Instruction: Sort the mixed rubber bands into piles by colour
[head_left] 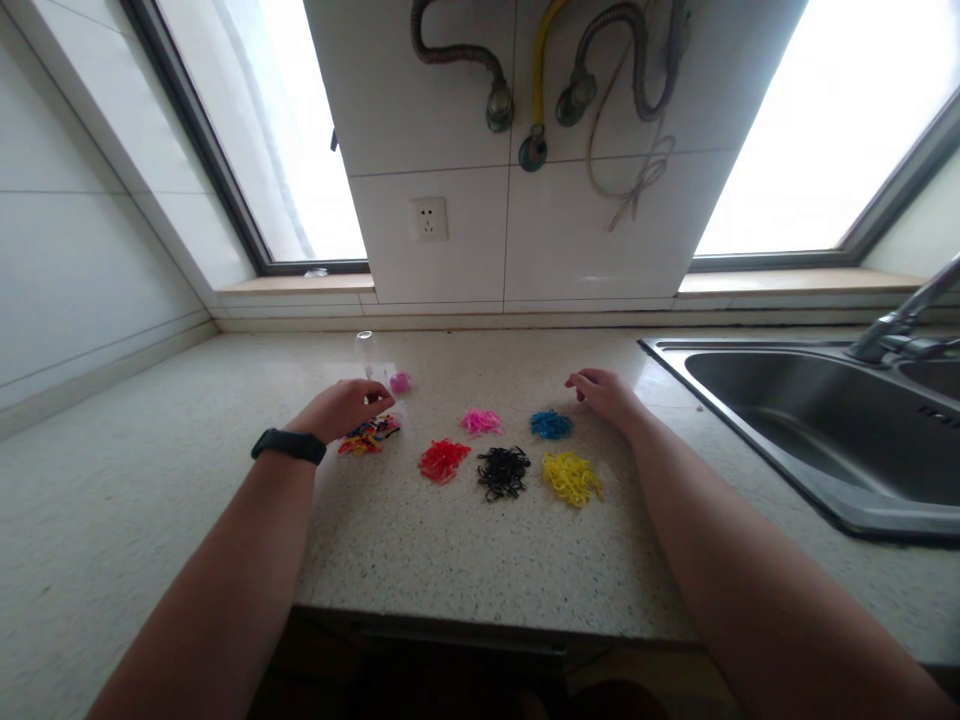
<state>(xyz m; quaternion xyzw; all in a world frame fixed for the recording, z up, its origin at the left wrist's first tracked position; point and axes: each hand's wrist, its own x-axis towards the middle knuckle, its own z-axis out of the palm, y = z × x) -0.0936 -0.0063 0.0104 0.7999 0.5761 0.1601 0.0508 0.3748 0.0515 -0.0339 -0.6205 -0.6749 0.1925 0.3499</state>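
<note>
My left hand (358, 407), with a dark band on the wrist, hovers over a mixed pile of small coloured rubber bands (369, 436). Its fingers are pinched together; whatever they may hold is too small to make out. Behind it are a clear container (365, 355) and a pink round piece (400, 382). My right hand (606, 394) rests on the counter just right of the blue rubber bands (551, 425), its fingers loosely bent and apart, with nothing visible in them. Between the hands are pink rubber bands (481, 421), red rubber bands (443, 460), black rubber bands (503, 473) and yellow rubber bands (571, 478).
The piles lie on a speckled pale counter (420, 560). A steel sink (780, 440) with a faucet (892, 330) is set in at the right. A tiled wall with an outlet (429, 219) and hoses (459, 53) rises behind, between two windows.
</note>
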